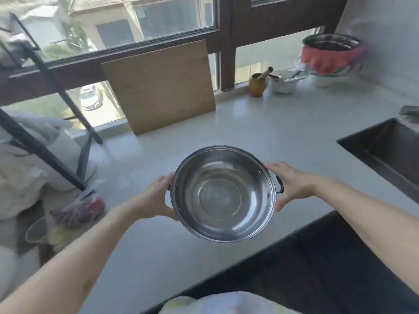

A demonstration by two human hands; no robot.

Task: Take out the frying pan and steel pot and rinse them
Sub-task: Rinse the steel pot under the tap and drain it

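Left hand [152, 198] and right hand [291, 184] grip the steel pot [223, 193], apparently by its handles.

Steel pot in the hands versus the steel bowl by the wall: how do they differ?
The steel pot is held above the counter by the left hand and right hand; the steel bowl sits on a wire rack. The pot is bare; the bowl has red cloth around it. The pot shows black handles. Both are round, shiny metal.
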